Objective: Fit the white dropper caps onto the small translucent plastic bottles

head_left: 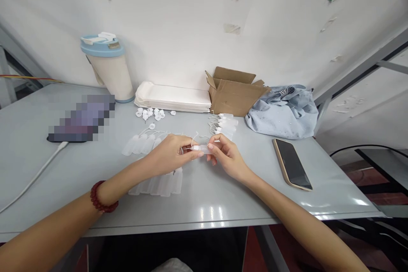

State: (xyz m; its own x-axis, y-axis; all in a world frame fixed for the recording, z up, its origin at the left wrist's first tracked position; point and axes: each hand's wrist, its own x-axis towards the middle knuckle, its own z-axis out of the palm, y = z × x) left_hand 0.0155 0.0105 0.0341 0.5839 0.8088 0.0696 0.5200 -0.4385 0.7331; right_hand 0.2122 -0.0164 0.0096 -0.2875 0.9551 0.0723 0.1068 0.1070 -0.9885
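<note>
Between my hands, above the middle of the table, is a small translucent plastic bottle (205, 149) with a white top and a thin cord. My left hand (174, 151) pinches its white top end between thumb and fingers. The fingers of my right hand (228, 156) close on the clear body from the other side. Several similar bottles with cords (146, 143) lie under and beyond my left forearm. More clear bottles (164, 183) lie in a row nearer me, partly covered by that arm. Another group of corded bottles (227, 125) rests beyond my right hand.
Several loose white caps (149, 113) lie near a stack of white boxes (178, 97). An open cardboard box (236, 97) and a light blue cloth (283, 114) stand behind. A phone (291, 163) lies right; a blurred device (84, 119) and a tumbler (111, 72) are left.
</note>
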